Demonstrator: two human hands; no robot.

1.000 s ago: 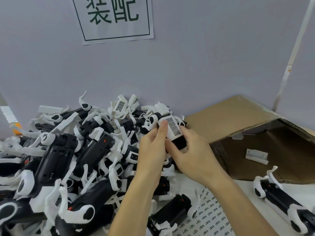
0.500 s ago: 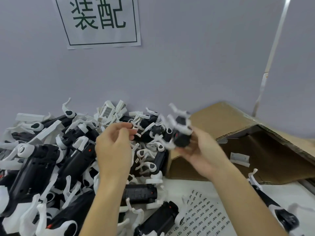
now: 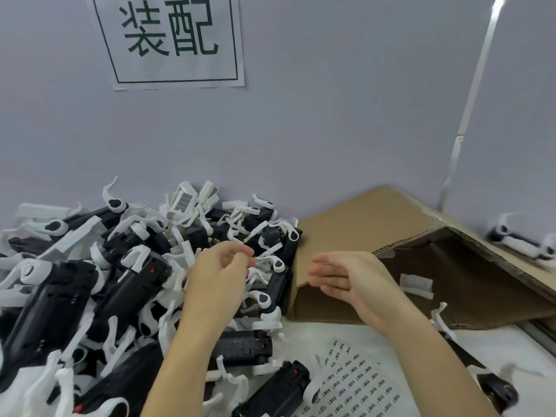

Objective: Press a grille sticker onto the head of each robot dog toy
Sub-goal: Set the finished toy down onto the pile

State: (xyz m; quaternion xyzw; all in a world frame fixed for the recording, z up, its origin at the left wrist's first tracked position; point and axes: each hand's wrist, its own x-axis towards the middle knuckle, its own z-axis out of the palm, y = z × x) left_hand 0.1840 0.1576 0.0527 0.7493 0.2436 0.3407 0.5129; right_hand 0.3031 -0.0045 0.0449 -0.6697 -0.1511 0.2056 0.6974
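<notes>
hovering over the heap of toy dogs (image 3: 90, 284), left hand (image 3: 219, 275) loosely curled and right hand (image 3: 346, 278) flat-fingered, both holding nothing. sticker sheet (image 3: 352, 383) lies near. dogs look light, hard plastic with thin snaggy legs; better grip the body.

Two bare forearms are entering from the lower edge of the frame, one at lower centre and one at lower right, each narrowing to a slim wrist. No sleeve cuff is showing on either arm within the picture, and the wrists and fingers are showing no jewellery or gloves. The left hand (image 3: 217, 273) and the right hand (image 3: 346, 281) are both appearing slightly blurred, so the fingernails are not showing clearly.
</notes>
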